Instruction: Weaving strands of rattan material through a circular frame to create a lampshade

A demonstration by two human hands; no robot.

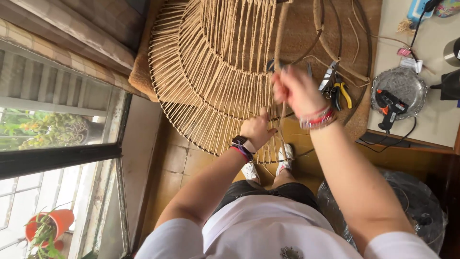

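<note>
A large round wire frame wound with tan cord (pixel 211 72) hangs over the edge of a woven mat. My left hand (pixel 258 130) presses against the frame's lower rim, fingers among the cords. My right hand (pixel 296 91) is raised just above and to the right, closed on a strand of tan cord (pixel 283 112) that runs down toward the rim. Both wrists wear bracelets; the left also has a dark watch.
Yellow-handled pliers (pixel 341 91) lie on the mat beside the right hand. A glue gun (pixel 390 108) rests in a silver tray (pixel 407 81) on the table at right. A window (pixel 57 124) fills the left side. Tiled floor and my white shoes (pixel 285 158) lie below.
</note>
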